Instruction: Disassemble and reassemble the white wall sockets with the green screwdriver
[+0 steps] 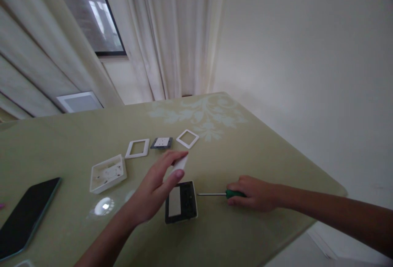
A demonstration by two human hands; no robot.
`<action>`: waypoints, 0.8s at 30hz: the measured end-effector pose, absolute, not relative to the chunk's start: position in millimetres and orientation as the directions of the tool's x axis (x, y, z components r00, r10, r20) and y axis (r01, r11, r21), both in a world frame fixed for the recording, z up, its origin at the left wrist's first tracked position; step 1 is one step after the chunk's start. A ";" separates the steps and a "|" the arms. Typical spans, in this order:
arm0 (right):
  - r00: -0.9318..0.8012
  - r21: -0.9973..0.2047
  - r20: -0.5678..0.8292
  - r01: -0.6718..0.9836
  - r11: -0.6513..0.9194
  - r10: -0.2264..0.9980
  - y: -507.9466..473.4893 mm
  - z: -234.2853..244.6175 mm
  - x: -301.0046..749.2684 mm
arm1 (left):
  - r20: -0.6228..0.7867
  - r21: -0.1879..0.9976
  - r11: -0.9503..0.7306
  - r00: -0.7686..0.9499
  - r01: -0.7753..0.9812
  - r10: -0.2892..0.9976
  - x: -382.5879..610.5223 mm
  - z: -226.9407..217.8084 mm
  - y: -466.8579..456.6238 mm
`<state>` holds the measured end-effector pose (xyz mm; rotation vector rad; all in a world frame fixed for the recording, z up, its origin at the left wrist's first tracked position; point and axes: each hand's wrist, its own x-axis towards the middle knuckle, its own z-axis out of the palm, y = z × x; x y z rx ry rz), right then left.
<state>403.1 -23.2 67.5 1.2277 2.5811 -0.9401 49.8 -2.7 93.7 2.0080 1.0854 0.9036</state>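
Note:
Between the thumb and fingers of my left hand [155,185] is a white switch rocker [179,164], held up off the table. Below it lies a wall switch [188,201] with a dark inner frame; one white rocker [175,202] sits in its left half, and the right half shows bare black mechanism. My right hand [253,193] rests on the table, closed around the green handle of a screwdriver [215,194]. The screwdriver's shaft points left, its tip close to the switch's right edge; I cannot tell whether they touch.
Behind my left hand are a white square frame [130,154], a socket module [162,142] and another white frame [178,140]. A white back box [93,182] lies left of them. A dark phone or tablet [27,218] lies at far left. The table [276,156] meets a wall.

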 end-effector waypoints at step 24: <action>-0.714 -0.003 -0.399 0.629 0.777 0.576 -10.8 167.4 321.5 | 0.287 0.571 -0.564 0.499 0.596 0.818 50.6 8.6 -50.1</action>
